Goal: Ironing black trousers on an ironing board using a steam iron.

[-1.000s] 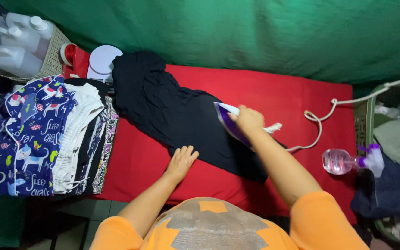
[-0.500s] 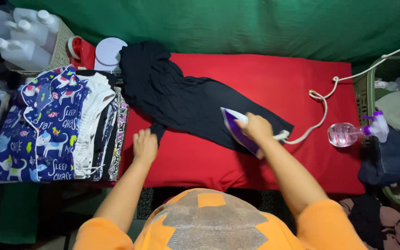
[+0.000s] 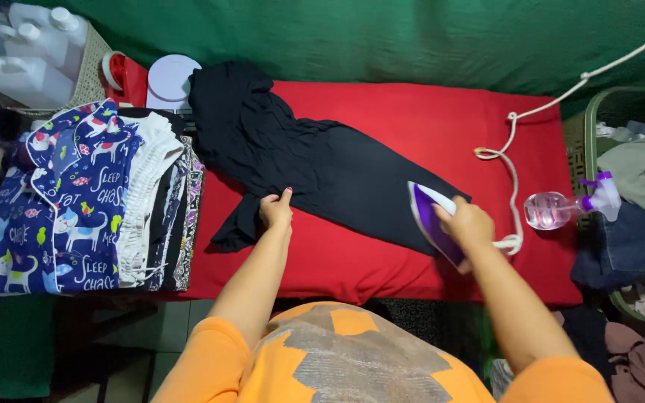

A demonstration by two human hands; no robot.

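The garment (image 3: 322,168) is black and lies on a red cover (image 3: 427,123). The iron (image 3: 431,222) is purple and white. The pyjamas (image 3: 61,198) are dark blue with cats. The backdrop (image 3: 412,37) is green.

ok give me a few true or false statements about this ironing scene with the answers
1. The right hand grips a purple iron. True.
2. The left hand rests on the spray bottle. False: it pinches the black garment.
3. The garment lies on a red cover. True.
4. The folded stack sits right of the garment. False: it is on the left.
5. The iron's cord is black. False: it is white.
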